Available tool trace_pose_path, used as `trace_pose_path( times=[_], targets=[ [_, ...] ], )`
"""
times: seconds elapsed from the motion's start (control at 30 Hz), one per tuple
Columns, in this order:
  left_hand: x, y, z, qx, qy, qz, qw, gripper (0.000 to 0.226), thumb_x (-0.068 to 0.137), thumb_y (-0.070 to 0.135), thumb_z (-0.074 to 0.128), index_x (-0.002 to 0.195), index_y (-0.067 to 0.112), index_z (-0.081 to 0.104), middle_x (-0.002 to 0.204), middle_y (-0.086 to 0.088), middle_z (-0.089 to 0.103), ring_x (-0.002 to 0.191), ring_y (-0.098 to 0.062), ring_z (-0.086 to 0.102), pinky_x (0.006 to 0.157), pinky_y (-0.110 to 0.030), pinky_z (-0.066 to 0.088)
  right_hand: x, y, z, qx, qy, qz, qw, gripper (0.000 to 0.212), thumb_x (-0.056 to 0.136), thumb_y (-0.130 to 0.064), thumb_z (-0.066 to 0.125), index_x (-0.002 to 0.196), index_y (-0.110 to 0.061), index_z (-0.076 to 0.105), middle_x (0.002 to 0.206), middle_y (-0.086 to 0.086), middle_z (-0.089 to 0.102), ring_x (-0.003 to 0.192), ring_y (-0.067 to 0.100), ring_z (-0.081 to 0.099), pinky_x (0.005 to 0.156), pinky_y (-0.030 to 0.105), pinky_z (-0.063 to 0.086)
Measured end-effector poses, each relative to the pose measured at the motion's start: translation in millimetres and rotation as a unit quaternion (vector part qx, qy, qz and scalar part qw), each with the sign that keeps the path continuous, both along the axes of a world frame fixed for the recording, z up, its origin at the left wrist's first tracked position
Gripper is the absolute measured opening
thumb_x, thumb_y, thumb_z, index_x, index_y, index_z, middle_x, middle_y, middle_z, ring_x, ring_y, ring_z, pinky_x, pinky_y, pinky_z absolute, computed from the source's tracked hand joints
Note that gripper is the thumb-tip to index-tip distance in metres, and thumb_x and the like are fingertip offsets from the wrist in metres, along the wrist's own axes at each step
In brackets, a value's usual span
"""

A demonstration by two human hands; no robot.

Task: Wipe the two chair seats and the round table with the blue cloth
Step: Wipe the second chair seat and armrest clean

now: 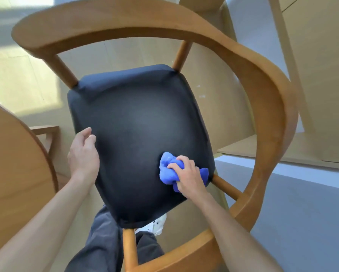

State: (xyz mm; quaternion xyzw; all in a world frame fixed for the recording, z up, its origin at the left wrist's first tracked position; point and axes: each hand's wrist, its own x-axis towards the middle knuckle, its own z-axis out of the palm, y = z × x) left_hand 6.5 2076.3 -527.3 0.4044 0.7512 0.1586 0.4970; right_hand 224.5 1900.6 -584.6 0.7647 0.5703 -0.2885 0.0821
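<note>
Forearms frame dark chair seat [137, 122], padded, likely firm | round table [13, 163] edge beyond left knuckles | left hand [83, 152] loosely curled, empty, at seat's edge | right hand [188, 175] bunches blue cloth [167, 169] under curled fingers on seat; soft, light, best gripped wadded.

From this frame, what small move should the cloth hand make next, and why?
Probably sweep the blue cloth leftward across the black chair seat. The right hand grips it bunched at the seat's near right corner, with most of the seat lying beyond it.
</note>
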Motion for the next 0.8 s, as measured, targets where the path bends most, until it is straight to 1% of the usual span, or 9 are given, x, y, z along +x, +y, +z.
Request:
trace_pose_path(
  times=[0.1,0.2,0.3,0.37,0.43,0.5,0.6,0.7,0.8],
  targets=[
    [15.1,-6.7,0.7,-0.002,-0.012,-0.022,1.000,0.037,0.102,0.030,0.037,0.137,0.029,0.050,0.142,0.009,0.049,0.133,-0.014,0.041,0.113,-0.034,0.028,23.8,-0.1,6.3,-0.006,-0.037,-0.266,0.963,0.034,0.089,-0.016,0.045,0.119,-0.029,0.050,0.133,0.000,0.032,0.109,0.028,0.044,0.088,0.044,0.045],
    [30.1,-8.4,1.6,0.001,-0.027,-0.045,0.999,0.037,0.103,0.029,0.037,0.138,0.028,0.049,0.143,0.009,0.048,0.133,-0.013,0.040,0.110,-0.029,0.026,46.3,-7.0,6.7,0.006,-0.029,-0.495,0.868,0.033,0.091,-0.013,0.045,0.123,-0.024,0.047,0.132,0.008,0.034,0.113,0.034,0.047,0.092,0.046,0.044],
    [46.2,-7.9,0.5,0.006,-0.032,-0.074,0.997,0.037,0.104,0.028,0.036,0.139,0.027,0.047,0.143,0.008,0.047,0.133,-0.013,0.040,0.104,-0.025,0.025,60.5,-2.3,0.7,-0.019,-0.025,-0.607,0.794,0.046,0.096,-0.017,0.050,0.140,-0.021,0.036,0.138,0.016,0.029,0.120,0.036,0.042,0.096,0.042,0.039],
    [54.9,-7.7,-1.3,0.008,-0.031,-0.088,0.996,0.037,0.104,0.028,0.036,0.140,0.026,0.047,0.144,0.008,0.047,0.134,-0.014,0.040,0.103,-0.025,0.025,64.5,4.4,-5.0,-0.034,-0.012,-0.665,0.746,0.051,0.096,-0.023,0.052,0.143,-0.021,0.031,0.139,0.017,0.032,0.121,0.037,0.042,0.098,0.045,0.039],
    [60.9,-7.6,-2.4,0.009,-0.031,-0.099,0.995,0.037,0.104,0.027,0.037,0.140,0.026,0.048,0.143,0.007,0.048,0.134,-0.014,0.040,0.103,-0.025,0.024,68.2,7.6,-11.5,-0.050,-0.007,-0.695,0.717,0.054,0.096,-0.030,0.052,0.144,-0.021,0.030,0.138,0.018,0.037,0.123,0.038,0.043,0.100,0.048,0.040],
    [63.9,-7.0,-2.9,0.010,-0.029,-0.106,0.994,0.037,0.104,0.026,0.037,0.139,0.025,0.048,0.143,0.008,0.048,0.133,-0.014,0.040,0.102,-0.024,0.024,73.2,10.3,-15.6,-0.056,-0.002,-0.707,0.705,0.048,0.096,-0.031,0.050,0.141,-0.019,0.037,0.133,0.016,0.044,0.119,0.038,0.048,0.099,0.048,0.041],
    [63.5,-2.7,-6.3,0.006,-0.035,-0.101,0.994,0.036,0.104,0.027,0.038,0.138,0.028,0.048,0.143,0.009,0.048,0.131,-0.010,0.041,0.102,-0.024,0.025,80.3,19.9,-18.7,-0.040,-0.020,-0.701,0.711,0.036,0.097,-0.027,0.046,0.130,-0.014,0.048,0.123,0.014,0.054,0.111,0.036,0.054,0.094,0.046,0.042],
    [61.2,6.5,-9.4,0.003,-0.036,-0.089,0.995,0.036,0.104,0.026,0.038,0.138,0.028,0.049,0.142,0.010,0.048,0.130,-0.008,0.040,0.103,-0.024,0.025,90.3,45.7,-24.5,-0.007,-0.048,-0.655,0.754,0.037,0.095,-0.024,0.045,0.131,-0.013,0.049,0.125,0.015,0.054,0.115,0.037,0.049,0.095,0.047,0.042],
    [57.5,17.6,-13.2,0.002,-0.037,-0.079,0.996,0.036,0.104,0.026,0.038,0.138,0.028,0.050,0.141,0.012,0.048,0.125,-0.003,0.040,0.103,-0.024,0.025,102.1,100.1,-34.4,0.035,-0.037,-0.593,0.804,0.034,0.091,-0.023,0.043,0.122,-0.014,0.053,0.120,0.010,0.058,0.112,0.038,0.051,0.093,0.046,0.044]
  ],
)
